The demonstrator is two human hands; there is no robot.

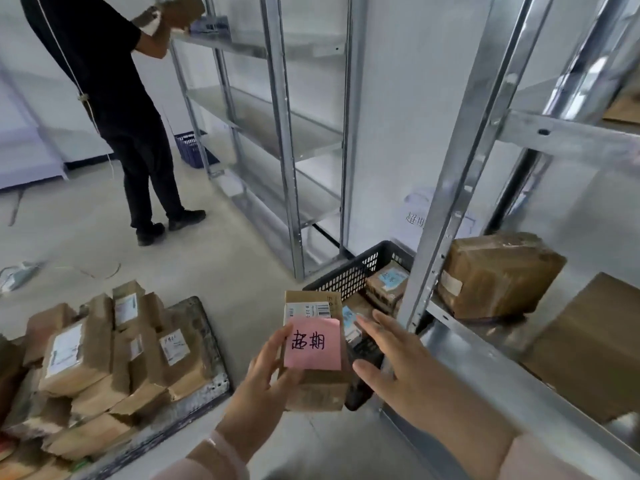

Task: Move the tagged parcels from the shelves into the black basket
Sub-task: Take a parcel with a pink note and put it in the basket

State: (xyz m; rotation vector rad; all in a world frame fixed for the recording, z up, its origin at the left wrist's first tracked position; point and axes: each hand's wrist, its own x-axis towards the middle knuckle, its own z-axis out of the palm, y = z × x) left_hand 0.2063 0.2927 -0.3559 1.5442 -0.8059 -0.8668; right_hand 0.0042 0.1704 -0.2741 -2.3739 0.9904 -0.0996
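Steel rack (450, 188) fills the right side, its upright cutting straight down the view. On its low shelf sits a taped brown box (498, 275), and just right of that lies a flat card sheet (588, 348).

Second rack (280, 133) stands further back along the white wall, grey metal all the way up. At its far end there's a person (114, 98) in black, back turned, holding a carton up at the top shelf. A blue crate (188, 147) sits on the floor beyond their legs.

Down at the left, a pile (86, 358) of taped brown packages with white labels, heaped on a grey tray (216, 384).

Now the basket (346, 271): black mesh, on the floor at the foot of the near rack, between the two racks. A few small packs (386, 285) lie inside it.

And here's the parcel (318, 389), up in the air, just short of the basket's near corner and not inside it. Left hand (263, 375) grips its left side, thumb lying on the edge of the tag (313, 342), a pink note with black handwriting stuck on the front. Right hand (388, 362) is released, fingers straight and spread, just beside the parcel's right edge; whether it touches, I cannot tell.
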